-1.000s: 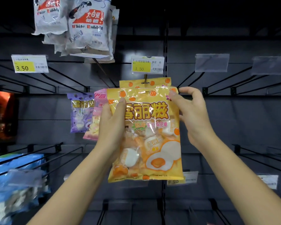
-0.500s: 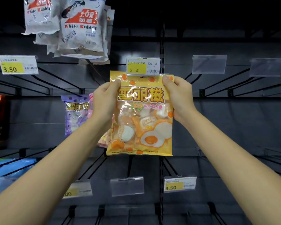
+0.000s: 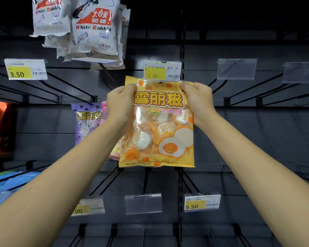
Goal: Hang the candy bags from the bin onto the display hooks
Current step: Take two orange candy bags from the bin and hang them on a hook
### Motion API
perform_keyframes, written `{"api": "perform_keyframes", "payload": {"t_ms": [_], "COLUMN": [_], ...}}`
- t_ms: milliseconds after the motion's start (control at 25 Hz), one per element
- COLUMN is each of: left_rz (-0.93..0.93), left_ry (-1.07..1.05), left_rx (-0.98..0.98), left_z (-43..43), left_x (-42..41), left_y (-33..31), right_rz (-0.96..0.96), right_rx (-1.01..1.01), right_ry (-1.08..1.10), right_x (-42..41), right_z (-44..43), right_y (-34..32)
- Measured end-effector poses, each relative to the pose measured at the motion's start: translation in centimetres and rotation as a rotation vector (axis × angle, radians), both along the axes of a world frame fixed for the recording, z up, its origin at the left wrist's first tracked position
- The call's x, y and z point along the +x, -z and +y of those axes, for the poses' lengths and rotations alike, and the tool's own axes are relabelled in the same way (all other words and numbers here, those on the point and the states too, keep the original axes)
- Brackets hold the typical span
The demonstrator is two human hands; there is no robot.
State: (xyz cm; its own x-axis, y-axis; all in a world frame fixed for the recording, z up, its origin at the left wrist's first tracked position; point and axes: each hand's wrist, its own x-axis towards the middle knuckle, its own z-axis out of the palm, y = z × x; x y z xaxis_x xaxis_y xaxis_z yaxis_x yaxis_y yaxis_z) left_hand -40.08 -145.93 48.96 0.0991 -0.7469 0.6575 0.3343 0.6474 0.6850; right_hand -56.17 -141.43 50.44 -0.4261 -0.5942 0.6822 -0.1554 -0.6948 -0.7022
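An orange candy bag point(image 3: 161, 125) with egg pictures is held upright against the dark display wall. My left hand point(image 3: 120, 104) grips its upper left corner and my right hand point(image 3: 198, 102) grips its upper right corner. The bag's top edge sits right under the 3.50 price tag point(image 3: 162, 70) at the end of a display hook; the hook itself is hidden behind the tag and bag. A purple candy bag point(image 3: 86, 120) and a pink one hang just left, partly behind my left hand.
White Rabbit candy bags point(image 3: 91, 31) hang at the upper left. Bare black hooks point(image 3: 239, 90) with blank tag holders point(image 3: 236, 68) stick out to the right and below. Blue bags point(image 3: 5, 186) lie at the lower left. A 9.50 tag point(image 3: 202, 204) is below.
Both hands have shifted from the bag's sides to its top corners and lifted it up until its top edge reaches the 3.50 tag.
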Motion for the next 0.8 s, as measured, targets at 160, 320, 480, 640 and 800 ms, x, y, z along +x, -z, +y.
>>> {"api": "perform_keyframes", "payload": {"t_ms": [160,320,480,640,800], "left_rz": [-0.035,-0.096,-0.216,-0.265,-0.484], "left_ry": [-0.082,-0.11,-0.189,-0.185,-0.182], "left_rx": [-0.028,-0.008,0.01,-0.15,-0.325], "left_z": [-0.2,-0.8,-1.4,-1.6,-1.6], "left_x": [-0.2,-0.1,-0.2,1.6,1.0], "left_y": [0.4,0.7,1.8,6.9,11.4], "right_rz": [-0.002,0.048,0.205,0.369,0.635], "right_rx": [0.014,0.007,-0.024,-0.126,-0.084], "right_ry": [0.012,0.067,0.299,0.34,0.35], "right_x": [-0.1,-0.7,-1.0,-1.7,-2.4], "right_z": [-0.3,-0.9,-1.1,0.3,-0.5], "right_y": [0.4,0.6,1.7,7.2,11.8]}}
